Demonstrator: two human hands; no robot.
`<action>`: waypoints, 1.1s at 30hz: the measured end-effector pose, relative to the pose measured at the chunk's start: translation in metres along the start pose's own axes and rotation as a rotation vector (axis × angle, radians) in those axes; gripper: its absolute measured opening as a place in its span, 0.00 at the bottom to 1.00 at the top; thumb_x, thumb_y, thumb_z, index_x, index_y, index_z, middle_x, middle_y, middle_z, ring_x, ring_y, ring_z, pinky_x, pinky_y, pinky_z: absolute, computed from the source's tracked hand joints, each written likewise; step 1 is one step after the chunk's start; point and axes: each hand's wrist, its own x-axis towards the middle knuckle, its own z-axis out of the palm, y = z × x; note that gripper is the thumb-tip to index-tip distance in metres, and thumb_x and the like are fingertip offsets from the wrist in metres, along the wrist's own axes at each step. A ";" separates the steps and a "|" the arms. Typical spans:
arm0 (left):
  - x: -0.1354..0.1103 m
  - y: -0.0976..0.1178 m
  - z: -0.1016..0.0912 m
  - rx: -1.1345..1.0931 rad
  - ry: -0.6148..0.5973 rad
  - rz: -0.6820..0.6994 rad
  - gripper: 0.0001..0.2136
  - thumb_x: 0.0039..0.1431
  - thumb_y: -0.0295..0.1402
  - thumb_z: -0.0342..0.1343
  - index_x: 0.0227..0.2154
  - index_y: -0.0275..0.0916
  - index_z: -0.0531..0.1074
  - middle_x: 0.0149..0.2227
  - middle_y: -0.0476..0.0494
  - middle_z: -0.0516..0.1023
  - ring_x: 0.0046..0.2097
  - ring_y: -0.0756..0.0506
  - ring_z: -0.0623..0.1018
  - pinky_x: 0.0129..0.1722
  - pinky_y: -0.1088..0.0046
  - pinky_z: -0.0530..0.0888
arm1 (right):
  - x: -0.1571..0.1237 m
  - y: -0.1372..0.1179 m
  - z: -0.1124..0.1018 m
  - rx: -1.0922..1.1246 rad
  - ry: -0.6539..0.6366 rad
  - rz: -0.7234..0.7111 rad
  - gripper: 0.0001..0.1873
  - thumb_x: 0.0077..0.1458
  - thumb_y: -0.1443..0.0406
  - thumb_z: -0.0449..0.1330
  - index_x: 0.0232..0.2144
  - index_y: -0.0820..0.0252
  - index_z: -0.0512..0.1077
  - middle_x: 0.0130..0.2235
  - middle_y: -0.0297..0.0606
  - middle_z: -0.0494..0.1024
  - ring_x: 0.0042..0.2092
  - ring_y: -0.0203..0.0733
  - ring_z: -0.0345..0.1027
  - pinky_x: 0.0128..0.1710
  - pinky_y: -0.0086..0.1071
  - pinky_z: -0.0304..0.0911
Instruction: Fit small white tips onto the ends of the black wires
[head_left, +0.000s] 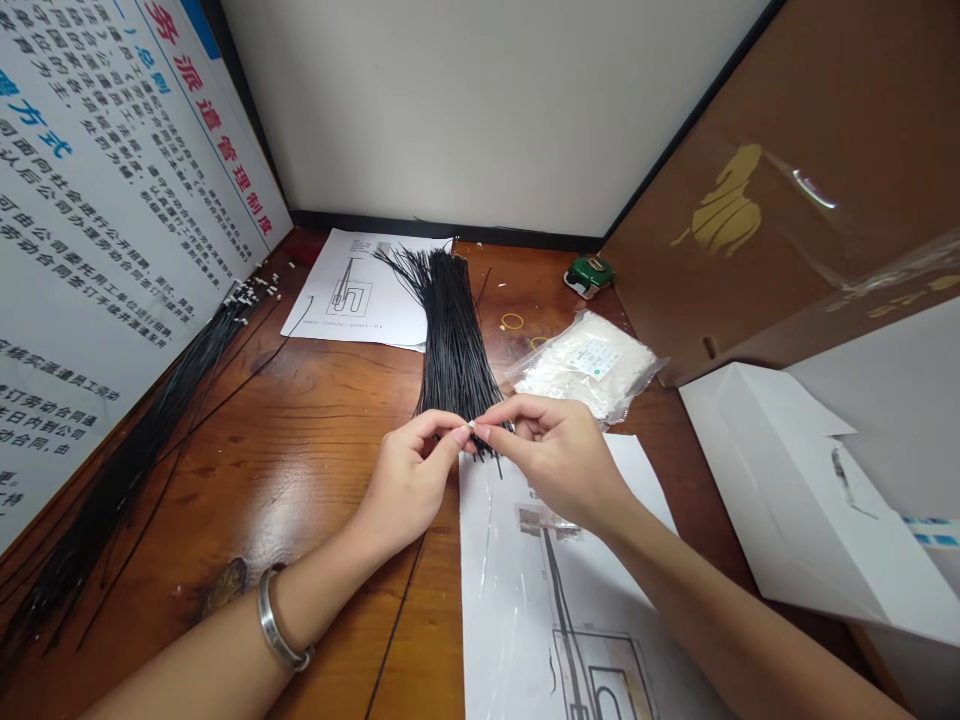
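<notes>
My left hand [412, 475] and my right hand [566, 455] meet over the near end of a thick bundle of thin black wires [454, 340]. Between their fingertips is a small white connector [471, 424], pinched from both sides. Fingers cover most of it, so I cannot tell whether a wire sits in it. A thin dark line runs from below my left hand to the bottom edge; it could be a wire or a table seam. At the left lies a second bundle of black wires [161, 385] with white connectors [251, 292] on its far ends.
A printed drawing [495, 600] lies under my right forearm, another drawing sheet [322, 310] behind. To the right are a clear bag of white parts [589, 365], a green tape measure [589, 275], a yellow rubber band [512, 321] and a white box [780, 480]. Panels stand around the table.
</notes>
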 end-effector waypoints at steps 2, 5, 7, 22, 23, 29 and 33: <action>0.000 -0.001 0.000 0.003 -0.003 0.007 0.07 0.59 0.32 0.52 0.30 0.37 0.74 0.29 0.47 0.76 0.34 0.48 0.74 0.36 0.74 0.70 | 0.001 0.000 -0.001 0.024 -0.007 0.015 0.08 0.46 0.62 0.63 0.22 0.61 0.76 0.13 0.24 0.55 0.17 0.30 0.44 0.18 0.29 0.40; 0.000 -0.001 0.000 0.010 -0.008 0.011 0.07 0.60 0.32 0.52 0.30 0.37 0.73 0.29 0.46 0.76 0.34 0.48 0.74 0.36 0.74 0.70 | 0.003 0.002 -0.002 0.073 -0.024 0.041 0.07 0.46 0.62 0.64 0.22 0.61 0.76 0.12 0.24 0.56 0.17 0.29 0.44 0.17 0.29 0.40; 0.000 -0.001 0.000 0.015 -0.011 0.012 0.07 0.60 0.32 0.52 0.30 0.37 0.73 0.29 0.47 0.76 0.34 0.48 0.74 0.35 0.74 0.69 | 0.004 0.004 -0.002 0.098 -0.035 0.055 0.07 0.45 0.62 0.64 0.23 0.60 0.76 0.12 0.25 0.58 0.17 0.29 0.45 0.17 0.29 0.41; -0.002 0.000 -0.001 0.048 -0.033 0.012 0.08 0.60 0.33 0.51 0.29 0.37 0.72 0.29 0.47 0.76 0.33 0.48 0.73 0.35 0.74 0.68 | 0.007 -0.001 -0.006 0.274 -0.138 0.150 0.05 0.42 0.64 0.65 0.22 0.60 0.76 0.24 0.38 0.78 0.25 0.36 0.67 0.25 0.31 0.60; -0.002 0.001 -0.001 0.050 -0.031 0.010 0.08 0.60 0.33 0.51 0.29 0.37 0.72 0.29 0.47 0.76 0.33 0.48 0.73 0.34 0.74 0.68 | 0.007 0.000 -0.006 0.264 -0.133 0.147 0.05 0.43 0.64 0.65 0.22 0.60 0.76 0.25 0.38 0.78 0.26 0.36 0.67 0.25 0.31 0.60; -0.002 0.000 -0.001 0.053 -0.037 0.002 0.08 0.60 0.33 0.51 0.29 0.37 0.72 0.29 0.47 0.75 0.33 0.48 0.73 0.34 0.74 0.68 | 0.007 0.001 -0.005 0.232 -0.139 0.115 0.05 0.43 0.64 0.65 0.22 0.60 0.76 0.24 0.39 0.78 0.28 0.40 0.70 0.28 0.34 0.64; -0.002 -0.001 0.000 0.049 -0.029 0.008 0.08 0.60 0.33 0.51 0.29 0.37 0.72 0.29 0.47 0.75 0.33 0.48 0.73 0.34 0.74 0.68 | 0.006 0.000 -0.003 0.276 -0.121 0.131 0.04 0.43 0.64 0.65 0.22 0.60 0.76 0.26 0.39 0.79 0.29 0.40 0.72 0.31 0.35 0.66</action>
